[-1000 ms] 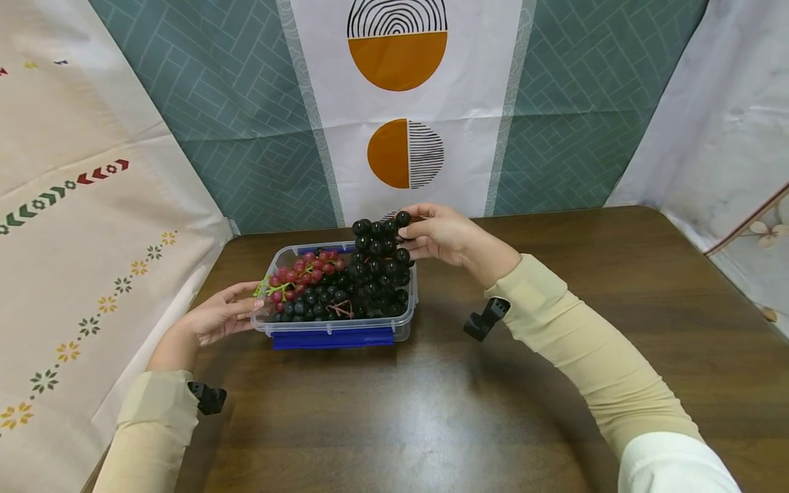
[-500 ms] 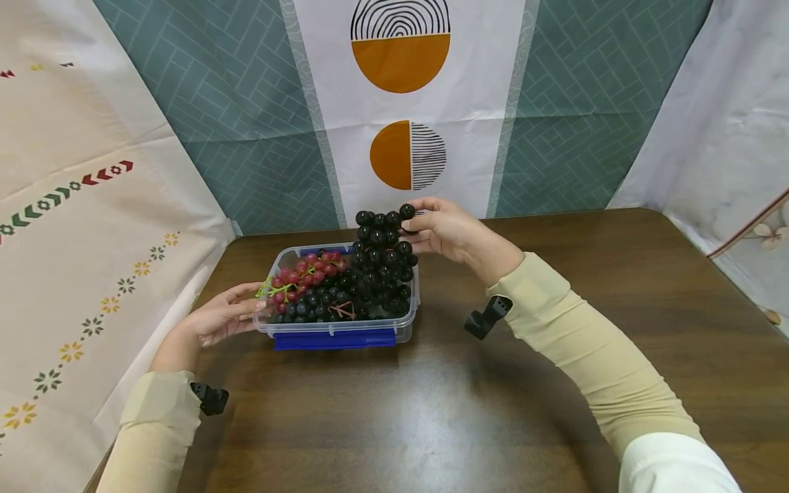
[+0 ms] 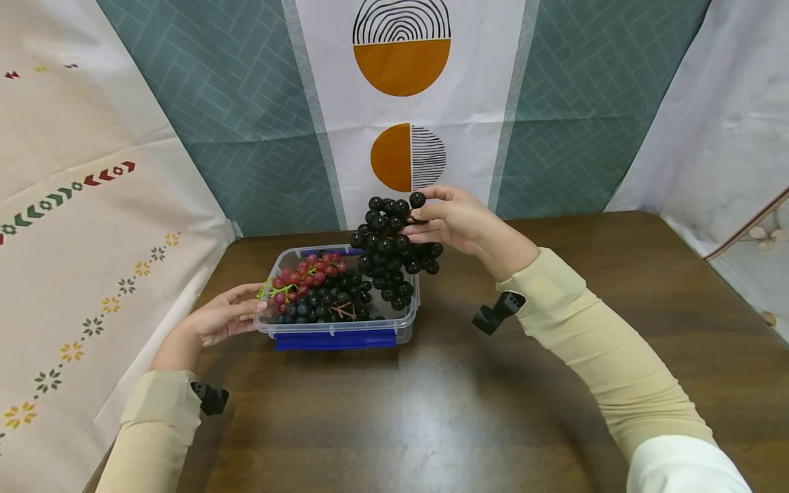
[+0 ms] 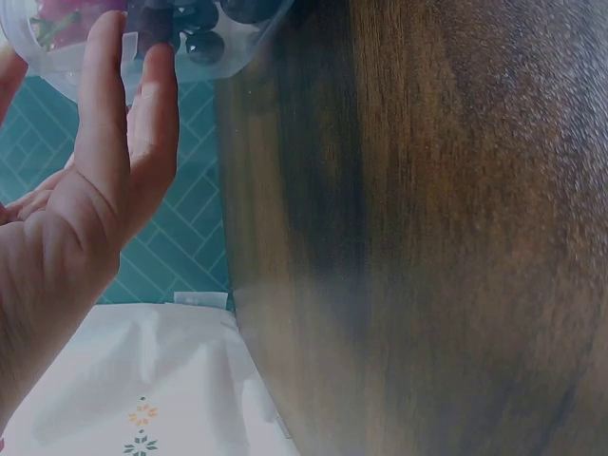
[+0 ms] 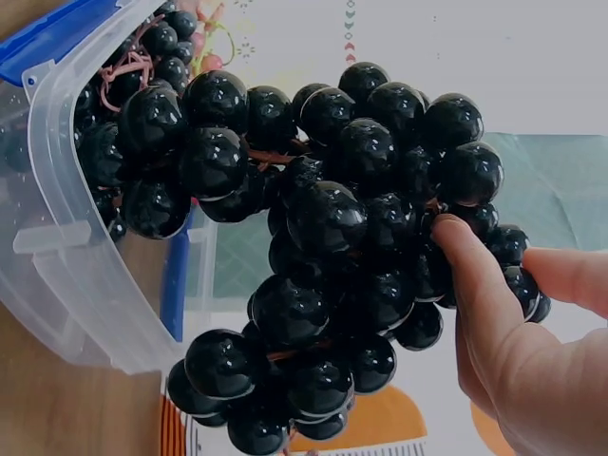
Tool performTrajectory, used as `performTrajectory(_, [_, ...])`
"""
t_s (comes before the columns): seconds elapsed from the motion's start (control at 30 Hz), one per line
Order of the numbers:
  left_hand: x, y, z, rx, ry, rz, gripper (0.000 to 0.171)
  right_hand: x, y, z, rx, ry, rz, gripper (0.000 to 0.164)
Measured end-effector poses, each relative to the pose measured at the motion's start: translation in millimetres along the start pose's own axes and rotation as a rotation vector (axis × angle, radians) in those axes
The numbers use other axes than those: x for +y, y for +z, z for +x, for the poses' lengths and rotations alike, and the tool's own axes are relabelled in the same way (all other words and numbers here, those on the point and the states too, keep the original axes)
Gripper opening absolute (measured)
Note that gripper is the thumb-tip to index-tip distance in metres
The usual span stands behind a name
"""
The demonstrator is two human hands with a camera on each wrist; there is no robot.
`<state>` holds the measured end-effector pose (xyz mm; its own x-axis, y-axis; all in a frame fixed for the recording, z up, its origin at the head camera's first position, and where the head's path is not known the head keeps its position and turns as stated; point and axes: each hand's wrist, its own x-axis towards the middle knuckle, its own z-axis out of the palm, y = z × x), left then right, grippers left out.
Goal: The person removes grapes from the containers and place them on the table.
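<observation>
My right hand pinches a bunch of black grapes near its top, thumb and fingers among the upper grapes. The bunch hangs over the right end of a clear plastic container, and some of its grapes overlap the right rim. Inside lie a bunch of red grapes with green stems and more dark grapes with a brownish stem. My left hand rests against the container's left side, its fingers fairly straight along the clear wall.
The container stands on a brown wooden table and has a blue clip on its front side. Behind the table hangs a green and white patterned cloth. A white embroidered cloth borders the left edge.
The right hand has risen and moved right with the black grapes, which now spread past the container's right rim. More of the container's inside shows. The left hand stays in place.
</observation>
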<state>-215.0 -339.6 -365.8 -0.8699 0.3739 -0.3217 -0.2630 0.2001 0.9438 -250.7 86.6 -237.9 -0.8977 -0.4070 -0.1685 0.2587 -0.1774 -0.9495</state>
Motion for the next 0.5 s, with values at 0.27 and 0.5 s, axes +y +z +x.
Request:
performTrajectory(0.27, [1.5,2.9,-2.1,-0.004,0.000,-0.002,0.073,-7.4,-11.5,-9.0,0.005,-0.020,-0.010,0.054])
performTrajectory(0.5, [0.8,2.1,-0.9,-0.026,0.015,-0.014,0.066,-12.8,-26.2,-17.0,0.008,-0.055,-0.038,0.043])
